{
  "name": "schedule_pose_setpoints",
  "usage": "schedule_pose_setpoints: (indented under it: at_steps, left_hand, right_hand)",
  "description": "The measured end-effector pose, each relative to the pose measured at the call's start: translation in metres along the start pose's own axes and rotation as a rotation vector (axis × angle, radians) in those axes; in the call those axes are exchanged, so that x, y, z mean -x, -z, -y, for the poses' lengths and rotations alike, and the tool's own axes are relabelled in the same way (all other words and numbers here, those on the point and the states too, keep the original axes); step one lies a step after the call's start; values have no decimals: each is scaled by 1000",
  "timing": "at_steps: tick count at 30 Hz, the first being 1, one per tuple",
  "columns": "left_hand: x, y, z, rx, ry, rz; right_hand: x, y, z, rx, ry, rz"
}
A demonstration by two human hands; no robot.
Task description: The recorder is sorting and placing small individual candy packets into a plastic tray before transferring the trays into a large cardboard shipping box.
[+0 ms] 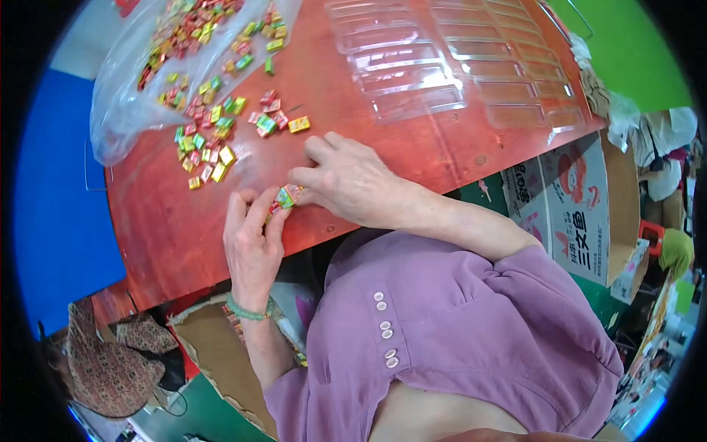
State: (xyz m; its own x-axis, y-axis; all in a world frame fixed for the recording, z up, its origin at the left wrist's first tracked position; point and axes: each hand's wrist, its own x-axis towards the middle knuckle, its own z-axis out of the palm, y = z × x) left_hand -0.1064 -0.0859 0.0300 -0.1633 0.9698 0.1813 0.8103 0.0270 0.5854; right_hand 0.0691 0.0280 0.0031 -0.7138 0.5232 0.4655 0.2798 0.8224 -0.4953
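Between my two hands, just above the near edge of the red table (309,228), is a short row of small wrapped blocks (286,197) in red, green and yellow. My left hand (252,234) pinches the row from the left, with a green bead bracelet on its wrist. From the right, my right hand (350,180) meets the other end with its thumb and curled fingers, which partly hide the blocks. Beyond them lie a small cluster of similar blocks (269,124) and a single yellow block (299,124). A larger scatter of blocks (207,151) spreads to the left.
A clear plastic bag (118,121) spilling many blocks lies at the far left. Clear compartmented plastic trays (412,81) cover the far right of the table. Below the table edge are an open cardboard box (213,353) and a printed carton (567,214).
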Motion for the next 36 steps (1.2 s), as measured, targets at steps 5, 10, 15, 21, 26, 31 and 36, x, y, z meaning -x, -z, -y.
schedule_pose_setpoints:
  at_steps: [5,10,15,21,26,31,36]
  left_hand:
    - [-51,-27,-50,12,-214,-11]
    - [-107,-78,-75,111,-369,-9]
    - [-125,-117,-78,115,-411,30]
    - [-128,-117,-84,139,-377,67]
    - [-119,-112,-81,131,-372,23]
    - [-102,-105,-84,9,-380,4]
    - [-91,-108,-84,-177,-425,2]
  right_hand:
    - [18,67,-28,132,-137,-56]
    - [33,107,-72,222,-222,-85]
    - [47,117,-99,265,-292,-29]
    - [51,121,-107,274,-311,-22]
    - [57,122,-104,297,-347,-44]
    - [68,128,-89,254,-445,-89]
    - [83,120,-93,397,-304,-108]
